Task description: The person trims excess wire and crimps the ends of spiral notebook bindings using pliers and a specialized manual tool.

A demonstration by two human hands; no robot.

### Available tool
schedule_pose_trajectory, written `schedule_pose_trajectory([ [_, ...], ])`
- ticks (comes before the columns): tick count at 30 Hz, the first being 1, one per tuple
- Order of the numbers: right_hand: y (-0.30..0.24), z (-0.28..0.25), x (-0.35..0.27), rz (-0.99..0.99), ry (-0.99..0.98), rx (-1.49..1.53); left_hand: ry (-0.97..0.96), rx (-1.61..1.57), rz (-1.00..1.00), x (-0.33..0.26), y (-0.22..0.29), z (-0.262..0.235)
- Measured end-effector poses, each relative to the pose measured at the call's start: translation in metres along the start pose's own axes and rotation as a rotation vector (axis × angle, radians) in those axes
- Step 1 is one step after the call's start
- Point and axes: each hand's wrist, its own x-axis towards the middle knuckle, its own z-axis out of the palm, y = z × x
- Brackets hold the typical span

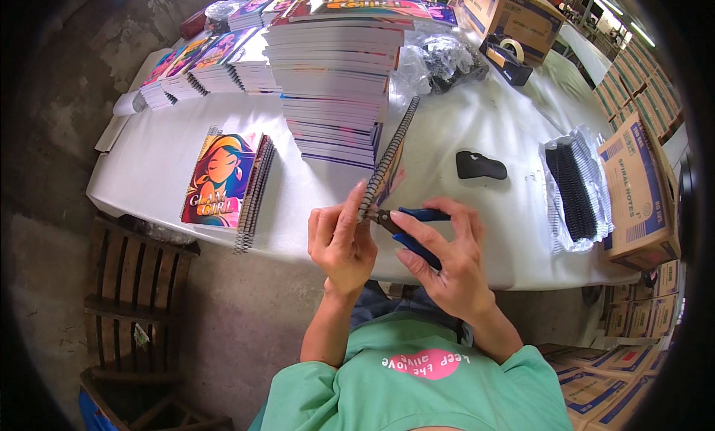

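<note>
The white table (462, 133) is spanning the upper frame. At centre, the spiral-bound notebook (389, 163) is standing on edge, its coil axis running from upper right down to lower left. The left hand (341, 241) is pinching the coil's lower end. The right hand (447, 252), closed around blue-handled pliers (406, 226), is meeting that end from the right.

Both forearms rise from the six o'clock edge and angle toward each other, meeting just below the centre of the view. The left hand (341, 241) stands upright, palm turned toward three o'clock, its fingers pointing to twelve o'clock and pinched closed at the tips. The right hand (447, 256) leans toward ten o'clock, fingers curled shut in a grip, index extended forward.
</note>
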Motion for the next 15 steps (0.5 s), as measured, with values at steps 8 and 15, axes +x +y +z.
schedule_pose_trajectory([
  [8, 0.003, -0.002, -0.004, 0.067, -0.154, 0.282, -0.002, 0.016, 0.051, -0.001, 0.001, 0.0],
  [15, 0.011, 0.008, -0.012, 0.541, -0.613, 1.343, 0.102, 0.054, 0.127, -0.006, -0.01, 0.001],
])
